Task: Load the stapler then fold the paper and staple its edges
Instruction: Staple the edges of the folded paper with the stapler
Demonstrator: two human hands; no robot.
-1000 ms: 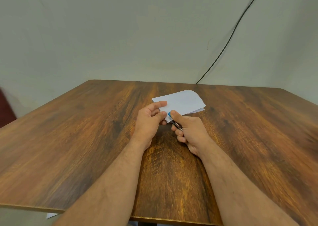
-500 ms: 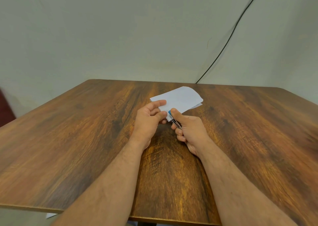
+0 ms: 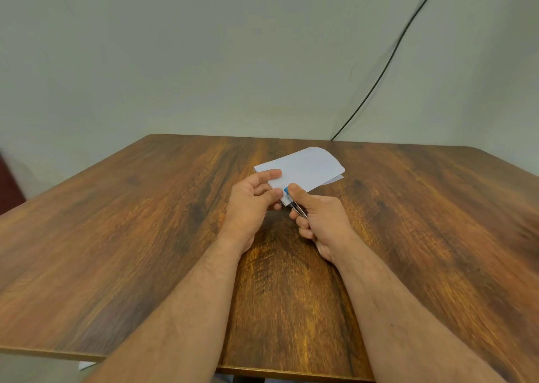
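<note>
**Stapling the near edge**

Little has shifted: the folded paper point(image 3: 303, 168) only tipped slightly. My left hand point(image 3: 250, 204) pinches its near corner above the tabletop point(image 3: 116, 236); my right hand point(image 3: 323, 222) grips the stapler point(image 3: 293, 203), fingers curled, biting that edge. Light, floppy sheet, so I'd hold close beside the staple point.

My right hand point(image 3: 322, 220) covers nearly all of the stapler point(image 3: 292, 202); only a blue tip and a thin strip of metal show past my thumb, so I cannot tell how its mouth sits on the folded paper point(image 3: 303, 168). My left hand point(image 3: 250, 204) hides the paper's near left corner. Both my forearms run off the bottom edge, and a white scrap point(image 3: 86, 364) under the table point(image 3: 116, 236) edge is too cut off to identify.
</note>
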